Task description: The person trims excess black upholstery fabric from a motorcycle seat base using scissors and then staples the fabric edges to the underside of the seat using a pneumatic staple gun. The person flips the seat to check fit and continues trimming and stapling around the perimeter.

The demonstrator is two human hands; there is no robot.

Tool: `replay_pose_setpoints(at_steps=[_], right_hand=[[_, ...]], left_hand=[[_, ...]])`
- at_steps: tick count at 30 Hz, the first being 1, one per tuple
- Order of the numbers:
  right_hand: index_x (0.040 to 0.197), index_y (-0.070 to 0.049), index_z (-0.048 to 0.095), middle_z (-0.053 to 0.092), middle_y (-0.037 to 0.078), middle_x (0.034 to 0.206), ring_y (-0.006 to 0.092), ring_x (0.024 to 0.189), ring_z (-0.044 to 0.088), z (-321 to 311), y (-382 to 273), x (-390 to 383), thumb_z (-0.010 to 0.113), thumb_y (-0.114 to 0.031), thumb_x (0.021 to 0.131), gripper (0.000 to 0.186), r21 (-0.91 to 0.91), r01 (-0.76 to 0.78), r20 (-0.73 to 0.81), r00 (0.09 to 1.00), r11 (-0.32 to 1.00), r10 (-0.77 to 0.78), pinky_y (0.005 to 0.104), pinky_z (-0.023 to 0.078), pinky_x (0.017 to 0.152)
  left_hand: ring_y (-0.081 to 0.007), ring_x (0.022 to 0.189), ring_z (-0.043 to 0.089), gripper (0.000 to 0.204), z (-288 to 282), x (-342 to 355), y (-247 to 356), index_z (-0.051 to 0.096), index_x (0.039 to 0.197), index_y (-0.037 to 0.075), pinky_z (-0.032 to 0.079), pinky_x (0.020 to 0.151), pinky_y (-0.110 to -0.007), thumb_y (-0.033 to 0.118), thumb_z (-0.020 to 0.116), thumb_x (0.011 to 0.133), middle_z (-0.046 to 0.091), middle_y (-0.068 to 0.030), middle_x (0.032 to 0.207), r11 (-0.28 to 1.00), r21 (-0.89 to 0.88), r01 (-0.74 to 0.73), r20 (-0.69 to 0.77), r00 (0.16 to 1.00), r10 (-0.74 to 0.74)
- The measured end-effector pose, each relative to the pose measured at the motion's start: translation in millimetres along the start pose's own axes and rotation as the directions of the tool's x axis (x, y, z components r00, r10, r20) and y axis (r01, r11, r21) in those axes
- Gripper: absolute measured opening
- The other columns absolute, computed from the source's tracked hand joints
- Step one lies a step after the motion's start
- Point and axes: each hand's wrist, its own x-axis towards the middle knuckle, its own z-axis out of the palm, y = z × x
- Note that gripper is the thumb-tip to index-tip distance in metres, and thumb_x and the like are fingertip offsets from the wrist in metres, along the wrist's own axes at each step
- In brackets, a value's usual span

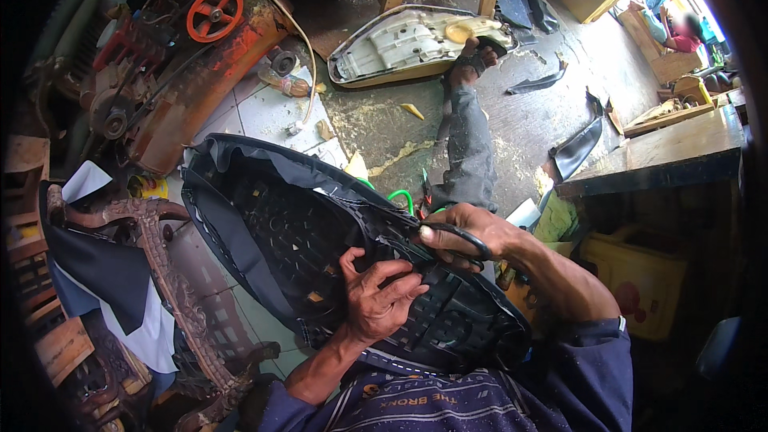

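An upturned black seat base [272, 232] lies across my lap, with loose black cover material [228, 172] folded over its rim and white stitching along the edges. My left hand [380, 296] is on the inner edge of the seat, fingers bent around the black cover material. My right hand [472, 240], at the seat's far edge, grips black-handled scissors [460, 234]; their blades are mostly hidden against the material. Just beyond the seat lie a green-handled tool [404, 198] and a red-handled tool [426, 192], partly covered.
A compressor [212, 84] stands upper left, a carved wooden frame [160, 264] at left. A pale seat pan [392, 48] lies beyond a grey-trousered leg [472, 144] with a dark sandal. At right stand a wooden bench [652, 152] and yellow container [632, 288]; another person [684, 36] sits behind.
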Motion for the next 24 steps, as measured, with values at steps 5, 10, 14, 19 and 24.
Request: replay_pose_setpoints(at_steps=[5, 10, 14, 19, 24], right_hand=[[0.108, -0.006, 0.072, 0.05, -0.002, 0.058, 0.0109, 0.047, 0.057, 6, -12, -4, 0.068, -0.051, 0.1, 0.046, -0.132, -0.068, -0.056, 0.997, 0.989, 0.061, 0.0295, 0.046, 0.043], [0.115, -0.007, 0.073, 0.062, 0.001, 0.066, 0.01, 0.049, 0.058, 14, 10, -41, 0.071, -0.035, 0.096, 0.034, -0.065, -0.054, -0.066, 0.997, 0.996, 0.05, 0.0292, 0.045, 0.042], [0.128, -0.006, 0.072, 0.066, 0.004, 0.073, 0.0159, 0.062, 0.063, 15, 51, -111, 0.08, -0.044, 0.091, 0.054, -0.468, 0.2, -0.231, 0.913, 0.861, -0.337, 0.0356, 0.05, 0.053], [0.141, -0.005, 0.062, 0.059, 0.0, 0.078, 0.01, 0.065, 0.058, 44, 118, -188, 0.082, -0.047, 0.092, 0.068, 0.128, 0.208, -0.738, 0.673, 0.97, -0.047, 0.0285, 0.046, 0.057], [0.142, -0.006, 0.06, 0.058, -0.001, 0.086, 0.0076, 0.071, 0.057, 109, 197, -191, 0.084, -0.042, 0.091, 0.066, 0.248, 0.38, -0.931, 0.349, 0.891, 0.11, 0.026, 0.047, 0.06]], left_hand=[[-0.0183, 0.085, 0.068, 0.016, -8, 0, 1, 0.074, 0.092, 0.012, 0.04, 0.104, -0.053, 0.015, 0.087, 0.083, 0.07, -0.0011, 0.096, 0.999, -0.041, -0.003, -0.014, 1.0, 0.002], [-0.0316, 0.086, 0.062, 0.016, -29, -14, 13, 0.06, 0.083, 0.001, 0.053, 0.081, -0.042, 0.009, 0.071, 0.09, 0.058, -0.0146, 0.096, 0.973, 0.106, 0.207, -0.067, 0.977, -0.201], [-0.0333, 0.102, 0.059, 0.028, -24, -12, 12, 0.061, 0.068, 0.003, 0.048, 0.088, -0.047, 0.016, 0.077, 0.088, 0.064, -0.0122, 0.102, 0.949, 0.313, 0.046, 0.051, 0.997, -0.065], [-0.0313, 0.109, 0.061, 0.036, 20, -14, 39, 0.065, 0.071, 0.005, 0.038, 0.102, -0.052, 0.032, 0.079, 0.09, 0.069, -0.0086, 0.103, 0.959, 0.175, -0.221, 0.297, 0.941, 0.163], [-0.0282, 0.086, 0.063, 0.031, 37, -16, 82, 0.06, 0.081, 0.007, 0.046, 0.088, -0.043, 0.025, 0.082, 0.092, 0.063, -0.0066, 0.083, 0.999, -0.041, 0.025, 0.51, 0.86, -0.001]])
